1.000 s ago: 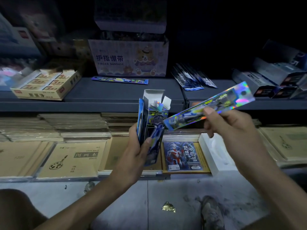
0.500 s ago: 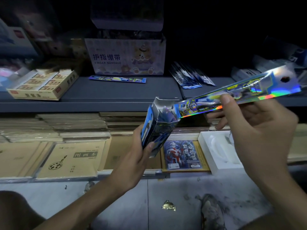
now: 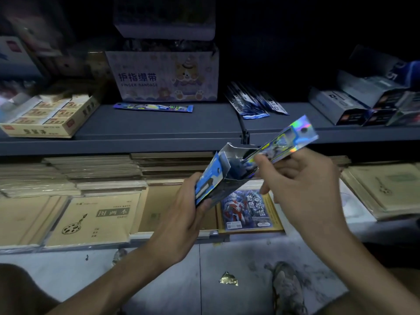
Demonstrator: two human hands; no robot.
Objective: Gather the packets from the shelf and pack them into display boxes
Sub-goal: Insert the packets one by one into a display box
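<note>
My left hand (image 3: 181,210) grips a narrow blue display box (image 3: 216,178), tilted with its open top toward the right. My right hand (image 3: 302,192) pinches a long holographic packet (image 3: 286,139) whose lower end is inside the box's opening. On the grey shelf (image 3: 159,130) above lie a single blue packet (image 3: 153,108) and a fanned pile of dark blue packets (image 3: 254,103). Several closed dark display boxes (image 3: 363,103) sit at the shelf's right end.
A finger-bandage carton (image 3: 163,76) stands at the shelf's back, a tan box of erasers (image 3: 45,117) at its left. Below are stacks of brown sketchbooks (image 3: 95,214), a hero-print pack (image 3: 247,210) and a white tray (image 3: 354,208). My shoe (image 3: 288,289) is on the floor.
The left hand has tilted the box's mouth to the right. The right hand has moved the packet leftward and down, so its lower end has gone into the box.
</note>
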